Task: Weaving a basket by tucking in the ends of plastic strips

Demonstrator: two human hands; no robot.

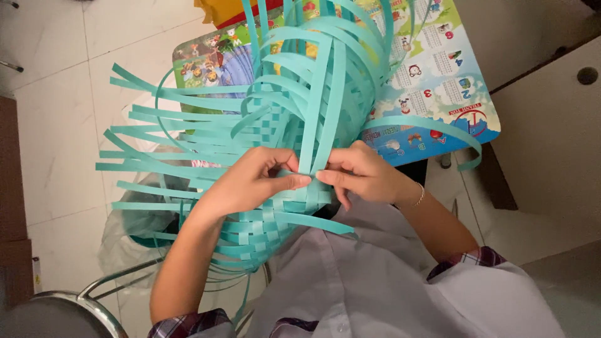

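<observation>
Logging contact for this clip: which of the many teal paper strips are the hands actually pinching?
The upright strip at the weave's centre, pinched between left hand and right hand; the rest fan out loose.

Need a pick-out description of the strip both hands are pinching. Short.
Start at the large woven mass of teal paper strips in the picture's centre. Follow it down to where the left hand and right hand meet. The pinched strip runs almost vertically up from the fingertips, crossing the horizontal strips, while its neighbours fan out leftward.
</observation>
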